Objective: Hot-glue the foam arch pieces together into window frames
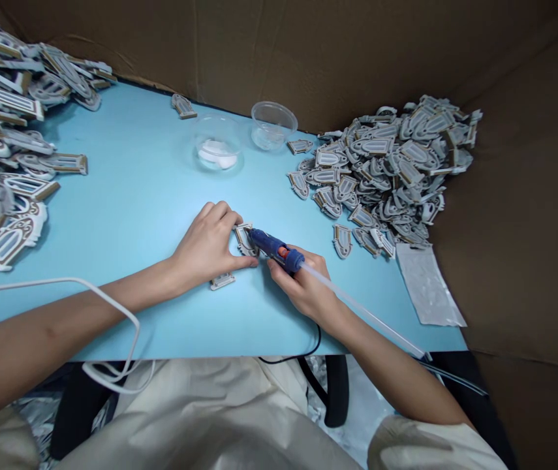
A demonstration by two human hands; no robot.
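Observation:
My left hand (pixel 207 247) rests on the light blue table (pixel 126 215), fingers curled around a small grey window-shaped piece (pixel 243 236) held upright. My right hand (pixel 303 287) is closed around a blue glue gun (pixel 273 247) with a clear glue stick (pixel 357 307) trailing from its back. The gun's nozzle touches the held piece. Another small grey piece (pixel 222 281) lies flat on the table just below my left hand.
A heap of small grey window pieces (pixel 386 170) lies at the right, with larger ones piled (pixel 4 143) at the left. Two clear plastic cups (pixel 217 150) (pixel 273 124) stand at the back. A plastic bag (pixel 428 284) lies right. Cardboard walls (pixel 518 228) surround the table. A white cord (pixel 102 307) loops in front.

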